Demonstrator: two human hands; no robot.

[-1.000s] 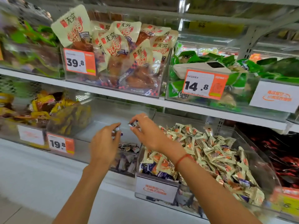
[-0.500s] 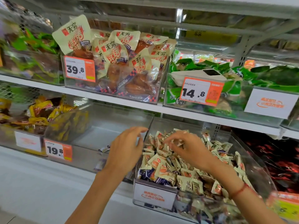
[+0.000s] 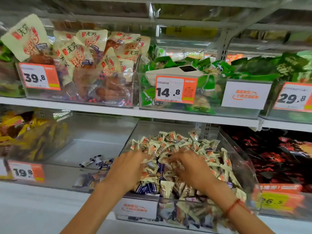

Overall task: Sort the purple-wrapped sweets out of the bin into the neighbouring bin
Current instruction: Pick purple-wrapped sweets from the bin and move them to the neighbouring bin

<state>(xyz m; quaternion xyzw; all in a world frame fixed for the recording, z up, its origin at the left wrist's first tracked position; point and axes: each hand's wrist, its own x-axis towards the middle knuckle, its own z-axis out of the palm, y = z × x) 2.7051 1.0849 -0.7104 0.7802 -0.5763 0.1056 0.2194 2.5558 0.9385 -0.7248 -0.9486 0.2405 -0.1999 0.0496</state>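
On the lower white shelf, left to right: a clear bin of yellow-wrapped snacks, then the clear neighbouring bin, where a few purple-wrapped sweets lie near its front, long axes running roughly left to right, tilted up at the right. Next is the clear bin of mixed cream and purple sweets, and beyond it a bin of dark red packets. An orange price tag reading 19.8 fronts the left side. The left hand and right hand both reach into the mixed pile, fingers curled down among wrappers; motion blur hides whether either grips a sweet. More purple wrappers show at the pile's front, between the wrists.
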